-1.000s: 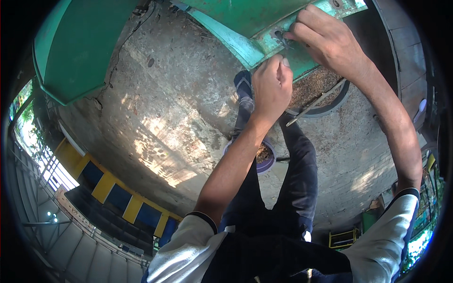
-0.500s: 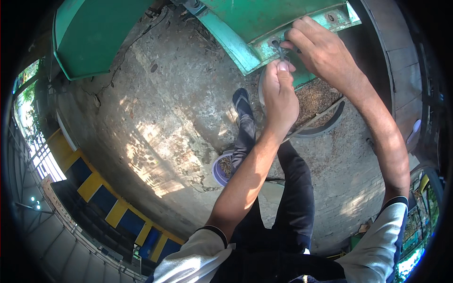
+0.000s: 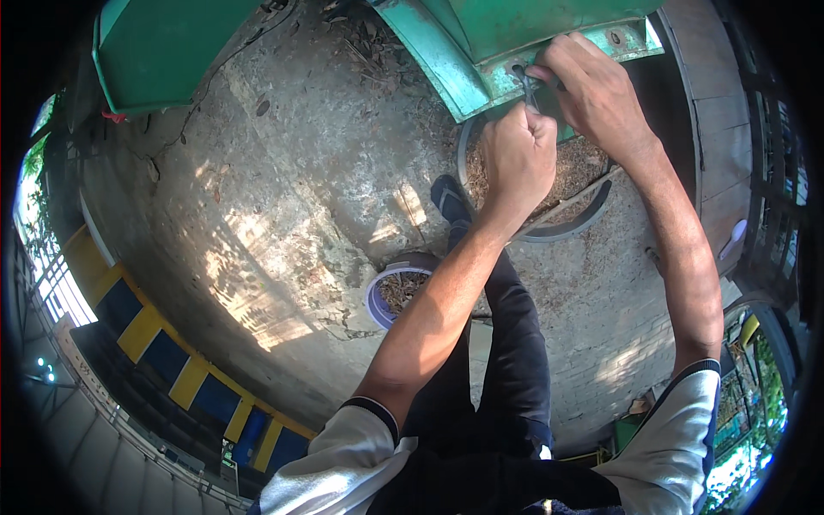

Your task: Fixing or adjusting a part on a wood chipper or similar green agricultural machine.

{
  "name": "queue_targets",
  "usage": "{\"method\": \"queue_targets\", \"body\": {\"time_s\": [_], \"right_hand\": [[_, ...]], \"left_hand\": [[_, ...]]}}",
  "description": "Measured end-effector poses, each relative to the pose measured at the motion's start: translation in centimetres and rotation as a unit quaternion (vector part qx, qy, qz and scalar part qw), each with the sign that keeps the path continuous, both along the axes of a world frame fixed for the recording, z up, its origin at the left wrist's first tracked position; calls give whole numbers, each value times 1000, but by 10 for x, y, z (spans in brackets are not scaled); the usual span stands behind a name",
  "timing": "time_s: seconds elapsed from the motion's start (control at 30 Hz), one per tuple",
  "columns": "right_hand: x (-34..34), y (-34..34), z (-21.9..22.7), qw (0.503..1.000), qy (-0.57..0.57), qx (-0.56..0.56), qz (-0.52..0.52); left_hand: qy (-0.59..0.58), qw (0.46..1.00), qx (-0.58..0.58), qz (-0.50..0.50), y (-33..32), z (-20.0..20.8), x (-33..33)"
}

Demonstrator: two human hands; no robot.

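Observation:
A green metal machine part (image 3: 549, 26) with a worn, pierced flange (image 3: 481, 93) spans the top. A thin dark strip (image 3: 525, 84) runs out of one of the flange's holes. My left hand (image 3: 521, 159) is closed in a fist just below the flange, gripping the lower end of this strip. Right beside the hole, my right hand (image 3: 598, 96) has its fingers bent in against the flange, thumb and forefinger pinched near the strip's upper part. Whether those fingertips hold the strip too is hidden.
Below my hands lies a round dark-rimmed tub (image 3: 571, 233) of brown chaff, with a stick (image 3: 562, 206) across it. A purple-rimmed bucket (image 3: 371, 302) stands by my leg. Another green metal panel (image 3: 167, 56) hangs at the upper left. The floor (image 3: 283, 189) is cracked concrete.
My left hand has turned over, its thumb now folded into a fist, and shows the strip pulled straighter. The right hand stays at the flange. The whole view has shifted slightly.

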State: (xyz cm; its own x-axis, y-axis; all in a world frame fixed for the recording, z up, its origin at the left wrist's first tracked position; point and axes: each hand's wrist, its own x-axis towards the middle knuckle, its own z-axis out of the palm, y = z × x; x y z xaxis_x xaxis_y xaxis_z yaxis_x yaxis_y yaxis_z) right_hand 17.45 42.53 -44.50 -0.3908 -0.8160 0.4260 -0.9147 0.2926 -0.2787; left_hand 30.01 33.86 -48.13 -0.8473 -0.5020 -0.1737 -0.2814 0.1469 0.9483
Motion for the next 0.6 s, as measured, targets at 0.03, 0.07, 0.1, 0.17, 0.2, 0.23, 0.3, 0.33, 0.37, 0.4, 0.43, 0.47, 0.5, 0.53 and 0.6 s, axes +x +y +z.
{"method": "queue_targets", "body": {"time_s": [0.03,0.07,0.1,0.17,0.2,0.23,0.3,0.33,0.37,0.4,0.43,0.47,0.5,0.53,0.6], "right_hand": [[-1,0,-1,1000,0,5,-4],[0,-1,-6,1000,1,7,-3],[-1,0,-9,1000,7,13,-4],[0,2,-15,1000,1,17,-11],[2,2,-15,1000,-13,20,-12],[2,3,-14,999,-27,23,-12],[1,5,-10,999,-26,22,-14],[0,5,-7,999,-29,18,-12],[-1,6,-4,999,-32,13,-11],[-2,6,-6,1000,-24,6,-2],[-2,6,-7,1000,-19,11,-10],[-2,5,-7,999,-29,11,-10],[-1,2,-9,999,-42,7,-9],[1,4,-9,999,-50,10,-12],[1,9,-8,998,-56,8,-8]], "left_hand": [[0,1000,5,-4,-1,3,1],[-15,999,36,-1,-3,5,3],[-25,997,72,1,-4,6,2],[-29,996,83,-13,-10,5,4],[-33,996,74,-30,-13,6,4],[-37,996,65,-47,-15,6,4],[-39,995,66,-67,-16,8,4],[-35,994,86,-61,-15,10,3],[-32,992,106,-56,-13,12,0],[-16,991,125,-46,-10,9,0],[-11,990,128,-54,-8,7,0],[-9,990,135,-45,-8,5,-1],[-9,990,136,-34,-11,4,0],[-11,992,114,-46,-11,7,4],[-34,995,79,-59,-11,7,5]]}}
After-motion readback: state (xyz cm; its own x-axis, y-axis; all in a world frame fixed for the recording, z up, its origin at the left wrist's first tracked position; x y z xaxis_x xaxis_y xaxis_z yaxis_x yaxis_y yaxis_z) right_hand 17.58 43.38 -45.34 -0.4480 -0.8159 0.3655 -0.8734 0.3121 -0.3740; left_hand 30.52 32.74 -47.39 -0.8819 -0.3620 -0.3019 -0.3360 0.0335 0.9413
